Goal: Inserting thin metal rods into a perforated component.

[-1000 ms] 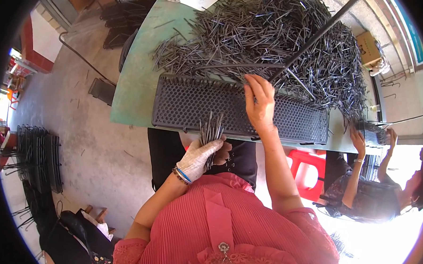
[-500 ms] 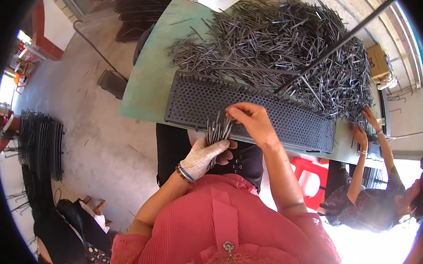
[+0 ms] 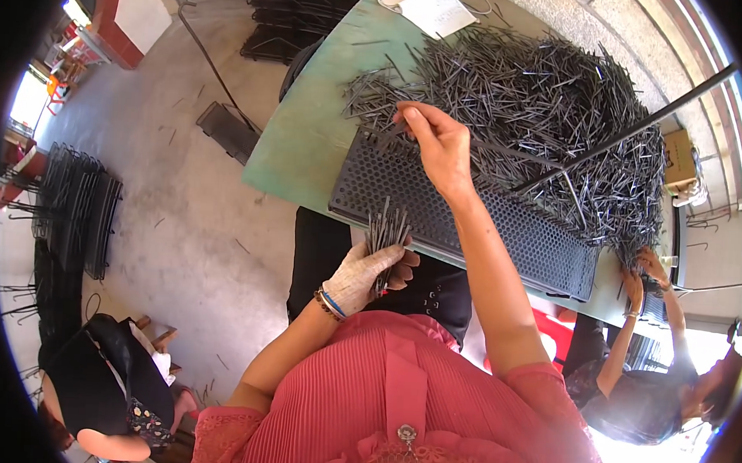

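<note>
Holding hand: your gloved left hand (image 3: 357,274) is wrapped around a bundle of dark strips (image 3: 388,229), their free ends fanning out above your thumb.
Reaching hand: your bare right hand (image 3: 442,148) stretches farther ahead, thumb and forefinger drawn together over the far edge of the perforated panel (image 3: 519,242); whether a strip sits between them, I cannot tell.
Panel from hands: it lies just ahead of your left hand and under your right, which is the nearer to its far edge.
Panel's long axis: it starts ahead-left of your left hand, passes below your right forearm and slants closer to you at the right.
Bundle's long axis: it points away from your body, across the panel's length.
Panel's look: dark grey, flat, filled with rows of small round holes.
Strips' look: thin, straight, dark, with shiny glints; the loose pile (image 3: 533,114) beyond your right hand crosses every way.
</note>
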Demonstrator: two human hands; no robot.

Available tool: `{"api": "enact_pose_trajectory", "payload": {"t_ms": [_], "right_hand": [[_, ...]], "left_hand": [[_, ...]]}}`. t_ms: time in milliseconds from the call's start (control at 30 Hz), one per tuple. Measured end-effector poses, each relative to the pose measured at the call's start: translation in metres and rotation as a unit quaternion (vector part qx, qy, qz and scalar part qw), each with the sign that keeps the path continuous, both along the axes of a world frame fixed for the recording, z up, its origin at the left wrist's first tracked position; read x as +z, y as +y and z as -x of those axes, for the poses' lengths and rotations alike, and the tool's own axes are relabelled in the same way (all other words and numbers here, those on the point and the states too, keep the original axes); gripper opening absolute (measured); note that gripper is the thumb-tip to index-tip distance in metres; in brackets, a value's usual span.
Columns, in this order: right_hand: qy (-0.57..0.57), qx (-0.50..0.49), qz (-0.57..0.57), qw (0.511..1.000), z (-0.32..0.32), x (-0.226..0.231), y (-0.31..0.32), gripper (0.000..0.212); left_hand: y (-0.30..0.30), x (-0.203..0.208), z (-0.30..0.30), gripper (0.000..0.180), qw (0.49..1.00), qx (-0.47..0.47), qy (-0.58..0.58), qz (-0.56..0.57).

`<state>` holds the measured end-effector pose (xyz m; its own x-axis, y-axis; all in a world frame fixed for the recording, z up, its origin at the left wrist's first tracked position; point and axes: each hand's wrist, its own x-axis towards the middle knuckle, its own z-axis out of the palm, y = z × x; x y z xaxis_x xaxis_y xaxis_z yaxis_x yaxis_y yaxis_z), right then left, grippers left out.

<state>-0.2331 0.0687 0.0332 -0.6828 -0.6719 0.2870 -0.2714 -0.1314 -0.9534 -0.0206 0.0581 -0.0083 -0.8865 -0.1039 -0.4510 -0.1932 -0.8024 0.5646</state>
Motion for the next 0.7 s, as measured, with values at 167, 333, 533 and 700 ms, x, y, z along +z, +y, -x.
{"api": "enact_pose_trajectory", "payload": {"t_ms": [167,333,533,700], "right_hand": [[0.07,0.032,-0.005,0.997,0.002,-0.013,-0.026,0.021],[0.095,0.041,-0.036,0.994,0.0,-0.021,-0.026,0.021],[0.247,0.006,-0.044,0.968,-0.007,-0.033,-0.023,0.017],[0.374,-0.048,-0.083,0.923,-0.014,-0.03,-0.023,0.016]], "left_hand": [[-0.002,-0.001,-0.002,0.03,1.0,-0.009,-0.003,-0.011],[0.0,0.0,-0.001,0.03,1.0,-0.009,-0.019,-0.011],[0.0,0.002,0.0,0.033,1.0,-0.017,-0.015,-0.009],[-0.001,0.0,0.001,0.032,0.999,-0.015,-0.027,-0.019]]}}
